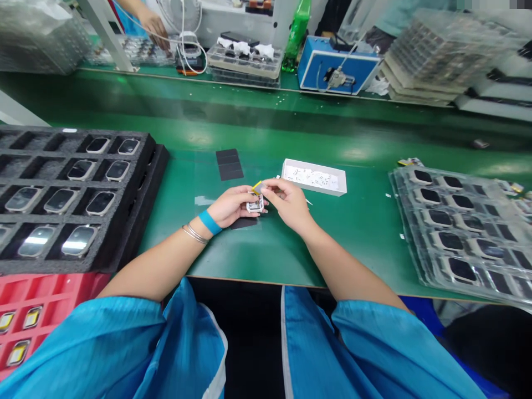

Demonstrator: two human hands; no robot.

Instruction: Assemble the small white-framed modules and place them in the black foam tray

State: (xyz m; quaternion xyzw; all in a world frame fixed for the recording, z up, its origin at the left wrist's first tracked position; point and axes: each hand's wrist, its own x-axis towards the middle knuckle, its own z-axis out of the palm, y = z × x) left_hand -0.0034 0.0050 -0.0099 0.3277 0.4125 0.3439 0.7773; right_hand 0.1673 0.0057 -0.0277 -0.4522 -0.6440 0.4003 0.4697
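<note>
Over the middle of the green bench my left hand (233, 206) is closed on a small silvery watch case (255, 204). My right hand (286, 200) meets it from the right, fingers pinched on a small yellow-tipped piece (257, 187) right above the case. A dark pad (244, 223) lies on the bench just under my left hand. A blue band and thin bracelets circle my left wrist.
A black foam tray (137, 166) of watch cases stands at left, a red tray (50, 288) below it. A white box (314, 177) of small parts and dark pads (229, 164) lie beyond my hands. Clear blister trays (461, 233) lie right. Another person's hand (153, 25) works at the far bench.
</note>
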